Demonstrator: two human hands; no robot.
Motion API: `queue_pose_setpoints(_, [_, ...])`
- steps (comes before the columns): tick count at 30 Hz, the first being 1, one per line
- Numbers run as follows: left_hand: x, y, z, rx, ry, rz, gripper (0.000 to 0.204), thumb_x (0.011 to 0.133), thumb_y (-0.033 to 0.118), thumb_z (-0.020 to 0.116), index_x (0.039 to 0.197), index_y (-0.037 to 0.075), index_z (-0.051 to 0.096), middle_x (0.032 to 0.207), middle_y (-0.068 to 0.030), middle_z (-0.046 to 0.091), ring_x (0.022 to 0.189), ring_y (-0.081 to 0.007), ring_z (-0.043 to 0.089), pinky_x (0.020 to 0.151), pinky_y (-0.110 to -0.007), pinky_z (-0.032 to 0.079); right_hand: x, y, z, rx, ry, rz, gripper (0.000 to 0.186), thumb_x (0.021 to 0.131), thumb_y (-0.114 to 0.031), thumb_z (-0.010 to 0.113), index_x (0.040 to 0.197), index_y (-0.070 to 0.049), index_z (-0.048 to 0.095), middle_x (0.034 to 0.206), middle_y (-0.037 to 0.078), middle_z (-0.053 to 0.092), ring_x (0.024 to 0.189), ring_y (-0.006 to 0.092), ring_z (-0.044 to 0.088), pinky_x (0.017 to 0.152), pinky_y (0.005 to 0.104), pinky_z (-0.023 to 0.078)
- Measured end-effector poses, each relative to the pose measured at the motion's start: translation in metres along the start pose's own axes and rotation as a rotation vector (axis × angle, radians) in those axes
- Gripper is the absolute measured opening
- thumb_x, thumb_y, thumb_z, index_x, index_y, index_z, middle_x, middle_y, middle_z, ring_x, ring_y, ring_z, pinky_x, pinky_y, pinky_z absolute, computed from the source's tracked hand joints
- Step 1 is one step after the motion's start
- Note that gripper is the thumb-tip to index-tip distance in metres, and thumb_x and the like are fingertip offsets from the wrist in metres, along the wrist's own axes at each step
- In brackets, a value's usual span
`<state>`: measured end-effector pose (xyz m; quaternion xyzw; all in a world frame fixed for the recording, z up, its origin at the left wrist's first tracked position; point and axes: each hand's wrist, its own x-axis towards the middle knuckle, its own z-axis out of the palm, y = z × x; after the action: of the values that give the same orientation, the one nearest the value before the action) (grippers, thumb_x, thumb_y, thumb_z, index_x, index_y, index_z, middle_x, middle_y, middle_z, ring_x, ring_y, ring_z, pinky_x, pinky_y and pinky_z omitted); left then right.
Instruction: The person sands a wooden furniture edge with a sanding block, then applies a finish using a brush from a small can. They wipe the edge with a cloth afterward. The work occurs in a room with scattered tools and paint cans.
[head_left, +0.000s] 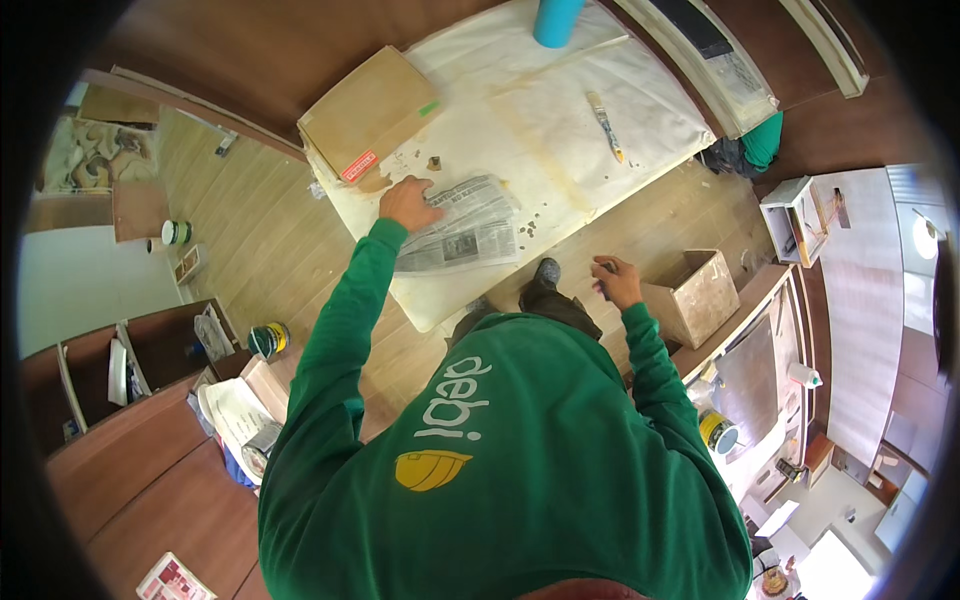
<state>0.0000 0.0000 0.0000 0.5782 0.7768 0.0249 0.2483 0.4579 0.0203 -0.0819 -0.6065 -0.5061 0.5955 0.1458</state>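
Note:
My left hand (410, 205) rests at the corner of a folded newspaper (457, 225), fingers apart and slightly bent. The paper lies on a stained white covering (520, 120) over a raised surface, beside small dark flakes (530, 226) and a brown cardboard box (368, 105) with a red label. My right hand (617, 282) is in the air past the covering's front edge, fingers curled round something small and dark that I cannot make out. A paintbrush (605, 125) lies on the covering, with a blue cylinder (556, 20) at the back.
An open cream box (690, 305) stands right of my legs. Paint cans (268, 338) (718, 430) sit at left and right. Cabinets (170, 460) line the lower left, white drawers or panels (845, 280) stand at right, and my shoe (547, 273) is on the wooden floor.

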Motion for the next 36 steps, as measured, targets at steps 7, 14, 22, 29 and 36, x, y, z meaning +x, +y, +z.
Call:
queue_pose_setpoints(7, [-0.013,-0.010,0.025,-0.079,0.147,0.124,0.037,0.072,0.024,0.077,0.108,0.016,0.071,0.105,-0.0112,0.067,0.096,-0.0340,0.066,0.082,-0.046,0.054,0.000,-0.091,0.079,0.090,-0.186,-0.056,0.031,0.089,-0.018,0.072,0.113,0.002,0.071,0.080,0.008,0.069,0.062,0.0137,0.066,0.056,0.0279,0.053])
queue_pose_setpoints(14, [-0.074,0.001,0.053,-0.242,0.355,0.198,0.033,0.077,0.018,0.075,0.109,0.014,0.069,0.107,-0.0104,0.067,0.096,-0.0346,0.067,0.081,-0.045,0.055,0.009,-0.087,0.121,0.215,-0.151,-0.044,0.038,0.087,-0.016,0.073,0.120,0.002,0.067,0.081,0.010,0.071,0.064,0.0156,0.067,0.058,0.0293,0.053])
queue_pose_setpoints(22, [-0.093,0.011,0.053,-0.038,0.139,0.195,0.045,0.076,0.029,0.075,0.118,0.015,0.069,0.101,-0.0136,0.071,0.090,-0.0356,0.069,0.080,-0.046,0.056,0.025,-0.108,0.124,0.197,0.090,-0.175,0.043,0.083,-0.015,0.074,0.124,-0.001,0.067,0.089,0.012,0.074,0.067,0.0165,0.070,0.064,0.0297,0.056])
queue_pose_setpoints(29, [-0.104,0.002,0.059,-0.184,0.047,0.098,0.052,0.072,0.037,0.081,0.117,0.013,0.070,0.104,-0.0126,0.071,0.095,-0.0343,0.069,0.084,-0.045,0.055,0.003,-0.121,0.121,-0.150,-0.022,-0.310,0.045,0.082,-0.026,0.075,0.121,-0.004,0.068,0.100,0.020,0.073,0.087,0.0329,0.073,0.081,0.0398,0.057])
queue_pose_setpoints(36, [-0.018,0.002,0.029,0.119,0.057,0.029,0.083,0.063,0.038,0.086,0.135,0.008,0.058,0.135,-0.0152,0.052,0.106,-0.0344,0.066,0.090,-0.043,0.056,-0.001,-0.099,0.156,-0.639,0.021,-0.317,0.077,0.081,-0.032,0.077,0.146,-0.009,0.044,0.141,0.031,0.041,0.109,0.0454,0.063,0.095,0.0481,0.053])
